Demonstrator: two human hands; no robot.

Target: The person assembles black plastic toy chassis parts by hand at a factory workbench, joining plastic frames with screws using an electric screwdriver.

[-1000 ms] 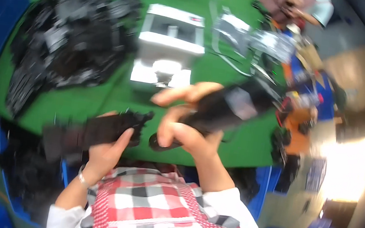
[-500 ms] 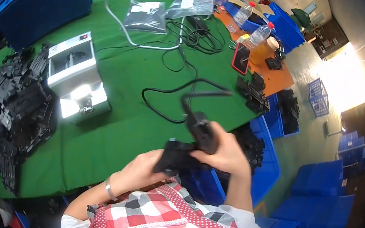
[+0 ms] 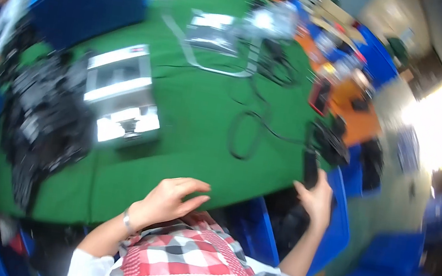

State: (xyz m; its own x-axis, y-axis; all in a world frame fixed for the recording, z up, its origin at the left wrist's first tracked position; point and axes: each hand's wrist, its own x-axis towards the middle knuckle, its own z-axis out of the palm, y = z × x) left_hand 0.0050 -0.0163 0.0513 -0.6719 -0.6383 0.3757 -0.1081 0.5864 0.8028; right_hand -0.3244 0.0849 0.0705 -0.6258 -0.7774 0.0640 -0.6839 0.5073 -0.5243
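On the desk (image 3: pixel 190 150), the machine (image 3: pixel 119 90) stands right of a parts heap (image 3: pixel 50 112). The handheld device (image 3: pixel 311 167) is farther right.

- "What does the broad green table covering (image 3: pixel 190 150) look like?"
- "Matt cloth, with a faint crease."
- "And the slim black corded tool (image 3: pixel 310 167)?"
- "Dark plastic by its look, though blur hides its finer finish."
- "The jumbled heap of black plastic parts (image 3: pixel 47 118)?"
- "Mostly dull, rough as a pile, with scattered glints."
- "Anything glossy?"
- "The crinkled clear plastic bag (image 3: pixel 269 22), and the curved silver bracelet (image 3: pixel 127 220), which looks like smooth metal."
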